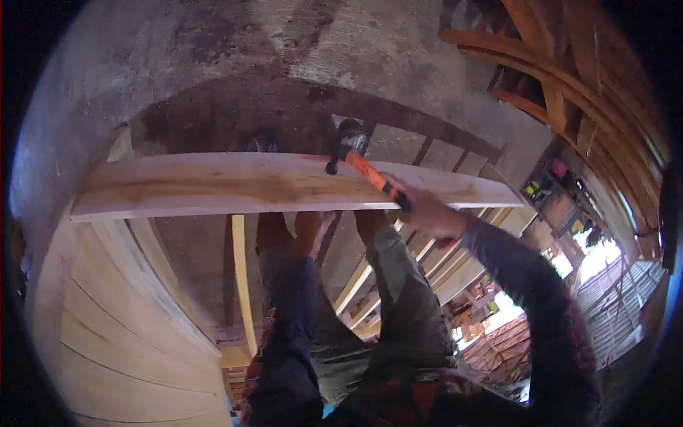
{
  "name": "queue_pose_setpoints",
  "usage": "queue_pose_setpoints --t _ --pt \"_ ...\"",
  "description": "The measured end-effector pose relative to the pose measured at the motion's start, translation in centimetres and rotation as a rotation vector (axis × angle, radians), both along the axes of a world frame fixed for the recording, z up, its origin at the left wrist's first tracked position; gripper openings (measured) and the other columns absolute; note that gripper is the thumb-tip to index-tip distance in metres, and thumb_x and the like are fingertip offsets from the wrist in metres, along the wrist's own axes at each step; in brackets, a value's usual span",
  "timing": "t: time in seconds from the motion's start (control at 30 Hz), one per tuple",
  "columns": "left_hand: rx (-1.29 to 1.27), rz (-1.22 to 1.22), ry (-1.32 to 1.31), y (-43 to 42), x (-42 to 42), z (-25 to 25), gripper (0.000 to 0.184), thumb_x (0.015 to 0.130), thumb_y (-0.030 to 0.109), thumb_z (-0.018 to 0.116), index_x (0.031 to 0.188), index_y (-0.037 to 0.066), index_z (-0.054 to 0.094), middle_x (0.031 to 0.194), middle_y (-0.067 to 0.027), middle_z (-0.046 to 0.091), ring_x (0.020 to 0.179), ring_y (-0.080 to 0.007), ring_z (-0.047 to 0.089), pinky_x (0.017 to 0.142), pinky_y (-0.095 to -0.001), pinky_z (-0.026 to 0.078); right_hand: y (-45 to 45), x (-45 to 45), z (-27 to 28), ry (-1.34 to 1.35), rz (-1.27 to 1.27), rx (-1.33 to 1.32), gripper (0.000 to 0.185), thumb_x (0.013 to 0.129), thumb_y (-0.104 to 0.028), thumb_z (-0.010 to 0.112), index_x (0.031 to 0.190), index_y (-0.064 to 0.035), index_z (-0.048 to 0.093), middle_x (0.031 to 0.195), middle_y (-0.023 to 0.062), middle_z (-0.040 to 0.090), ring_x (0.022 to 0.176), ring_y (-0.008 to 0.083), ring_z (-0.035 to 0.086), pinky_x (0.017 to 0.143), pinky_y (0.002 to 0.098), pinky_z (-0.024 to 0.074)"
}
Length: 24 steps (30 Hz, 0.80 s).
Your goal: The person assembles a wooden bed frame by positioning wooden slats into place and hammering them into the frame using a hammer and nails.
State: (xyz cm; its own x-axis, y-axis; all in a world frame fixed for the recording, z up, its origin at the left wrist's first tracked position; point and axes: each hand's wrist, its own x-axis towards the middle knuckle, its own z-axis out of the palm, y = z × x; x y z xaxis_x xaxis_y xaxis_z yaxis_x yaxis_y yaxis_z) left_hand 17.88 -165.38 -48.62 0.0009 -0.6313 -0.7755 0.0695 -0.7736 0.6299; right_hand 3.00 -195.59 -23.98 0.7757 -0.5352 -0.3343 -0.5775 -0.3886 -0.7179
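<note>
A long pale board (192, 183) with a darker brown streak lies across the view. My right hand (430, 213) is wrapped round the dark grip of a hammer (366, 171) with an orange handle. The hammer's dark head is over the board's far edge, right of its middle. Below the near edge of the board is my left hand (309, 231), with its upper part against or behind the board. What its fingers hold, if anything, is hidden.
Wide pale wooden panels (135, 320) stand at the lower left. Thin wooden slats (243, 277) run below the board, around my legs. Curved brown wooden pieces (555, 78) are at the upper right. Cluttered items (562, 199) lie at the right, and concrete floor (235, 57) stretches beyond the board.
</note>
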Motion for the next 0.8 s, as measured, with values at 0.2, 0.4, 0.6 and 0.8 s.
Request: queue_pose_setpoints --t 0.2,0.4,0.6,0.8 --pt "0.021 -0.451 -0.205 -4.5 2.8 5.6 0.057 0.074 0.032 0.076 0.123 0.008 0.06 0.113 -0.0176 0.067 0.104 -0.0362 0.063 0.087 -0.0454 0.051 -10.3 4.4 2.5 0.454 -0.87 0.58 0.079 0.079 -0.002 0.053 0.153 -0.0183 0.032 0.072 0.0026 0.055 0.049 0.0099 0.05 0.044 0.0281 0.0424" --pt "0.041 -0.089 -0.073 -0.1 0.2 0.4 0.056 0.075 0.034 0.073 0.123 0.009 0.06 0.114 -0.0171 0.067 0.104 -0.036 0.064 0.088 -0.0457 0.051 -2.4 1.2 0.2 0.44 -0.328 0.415 0.078 0.083 -0.006 0.056 0.154 -0.0189 0.026 0.076 0.0059 0.055 0.056 0.0145 0.055 0.05 0.0304 0.0478" --pt "0.225 -0.693 -0.279 -6.6 3.6 7.5 0.069 0.076 0.045 0.074 0.126 0.001 0.056 0.115 -0.0249 0.064 0.107 -0.0402 0.062 0.091 -0.0453 0.05 -2.5 0.4 8.4 0.776 -0.592 0.855 0.072 0.083 -0.01 0.06 0.15 -0.0107 0.033 0.081 0.0089 0.057 0.063 0.0194 0.06 0.058 0.0352 0.0518" --pt "0.209 -0.658 -0.274 -5.9 7.7 20.3 0.062 0.084 0.048 0.068 0.121 0.0 0.056 0.101 -0.0203 0.067 0.097 -0.0396 0.067 0.085 -0.0485 0.052 5.0 -0.6 21.0 0.439 -1.442 0.63 0.029 0.084 -0.019 0.067 0.104 -0.0034 0.053 0.069 0.0035 0.056 0.053 0.0129 0.055 0.048 0.0316 0.0454"
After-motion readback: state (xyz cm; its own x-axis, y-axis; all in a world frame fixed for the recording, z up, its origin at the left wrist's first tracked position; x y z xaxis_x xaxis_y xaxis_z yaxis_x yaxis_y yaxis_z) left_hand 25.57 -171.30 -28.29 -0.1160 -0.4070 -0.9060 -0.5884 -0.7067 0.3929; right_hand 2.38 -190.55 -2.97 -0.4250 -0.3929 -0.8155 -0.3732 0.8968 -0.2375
